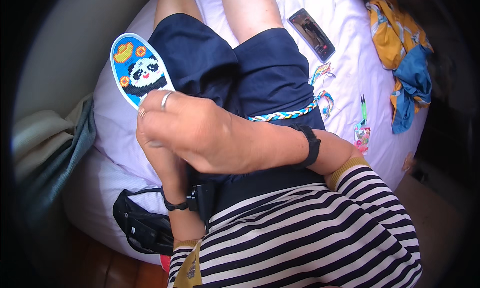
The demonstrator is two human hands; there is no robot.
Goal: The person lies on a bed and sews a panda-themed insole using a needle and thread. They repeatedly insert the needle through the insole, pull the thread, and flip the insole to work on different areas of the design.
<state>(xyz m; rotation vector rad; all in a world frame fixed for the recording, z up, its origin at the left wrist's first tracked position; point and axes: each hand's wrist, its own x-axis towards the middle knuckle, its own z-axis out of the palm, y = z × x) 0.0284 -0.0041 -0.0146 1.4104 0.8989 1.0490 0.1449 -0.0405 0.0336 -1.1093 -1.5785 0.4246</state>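
Note:
An embroidered insole (pixel 140 72) with a panda and gold coins on blue, edged in white, stands out above my two hands at the left. My right hand (pixel 187 127), with a ring, crosses over the insole's lower end with its fingers curled. Behind it, my left hand (pixel 152 145) is mostly hidden and seems to hold that end from below. Whether the right fingers pinch a needle or thread cannot be seen. A braid of multicoloured thread (pixel 285 115) lies across my navy shorts, its loose end on the bed beside my thigh.
On the pink bedsheet (pixel 348 37) to the right lie a smartphone (pixel 312 35), loose threads (pixel 321 71), small green thread snips (pixel 363 112), a small printed packet (pixel 362 140) and yellow and blue cloth (pixel 408 59). A black mesh bag (pixel 144 226) is at lower left, near a curtain (pixel 71 149).

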